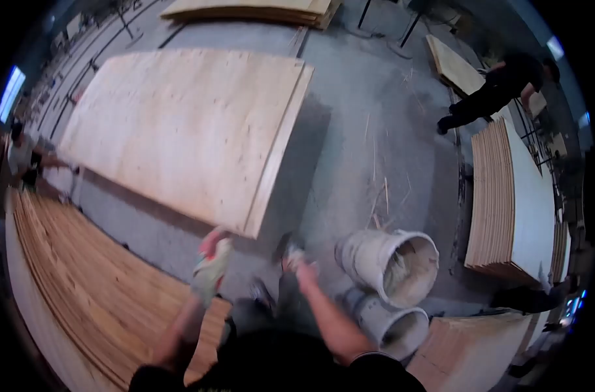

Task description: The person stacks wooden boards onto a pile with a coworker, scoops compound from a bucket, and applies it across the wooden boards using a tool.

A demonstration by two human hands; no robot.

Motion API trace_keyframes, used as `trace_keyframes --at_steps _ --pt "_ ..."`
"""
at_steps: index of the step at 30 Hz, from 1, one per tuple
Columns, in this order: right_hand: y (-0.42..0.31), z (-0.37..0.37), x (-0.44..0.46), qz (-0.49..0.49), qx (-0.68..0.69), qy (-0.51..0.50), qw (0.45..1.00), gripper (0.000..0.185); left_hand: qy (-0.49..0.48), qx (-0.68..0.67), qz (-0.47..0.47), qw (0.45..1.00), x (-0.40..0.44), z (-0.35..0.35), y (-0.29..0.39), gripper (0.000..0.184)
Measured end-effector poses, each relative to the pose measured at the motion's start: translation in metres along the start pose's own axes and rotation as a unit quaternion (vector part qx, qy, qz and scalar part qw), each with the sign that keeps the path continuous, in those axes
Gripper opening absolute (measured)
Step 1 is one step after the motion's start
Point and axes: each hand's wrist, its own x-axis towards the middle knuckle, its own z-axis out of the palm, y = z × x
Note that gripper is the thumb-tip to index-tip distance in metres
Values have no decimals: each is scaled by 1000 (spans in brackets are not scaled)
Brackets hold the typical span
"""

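Note:
A large pale wooden sheet spans the upper left, with a second sheet's edge showing along its right side. My left hand, in a light glove with red on it, is at the sheet's near edge, its fingers closed on that edge near the corner. To the right of the corner, my right hand is apart from the sheet, blurred, and its fingers cannot be made out. At the far left end of the sheet a person stands with an arm reaching to its edge.
A tall stack of sheets lies at lower left. Two whitish buckets lie at my right. More stacks stand at right, lower right and top. A person in dark clothes is at upper right.

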Motion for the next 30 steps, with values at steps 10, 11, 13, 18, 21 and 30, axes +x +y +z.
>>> trace_keyframes --at_steps 10,11,13,18,21,30 --pt "19 -371 2 -33 -81 272 958 57 -434 39 -137 890 -132 243 -17 43" --pt "13 -384 9 -50 -106 263 958 62 -445 31 -144 883 -142 265 -26 43" --pt "42 -385 69 -84 -205 263 939 56 -355 -113 -367 852 -156 306 -43 46" --pt "72 -348 169 -197 -96 211 952 42 -185 -338 -584 714 -166 373 -93 21" --pt "93 -304 170 -165 -310 55 935 40 -156 -426 -563 691 -176 378 -113 14" --pt "96 -390 88 -444 -112 -193 868 41 -125 -292 -410 855 -215 322 -52 34"
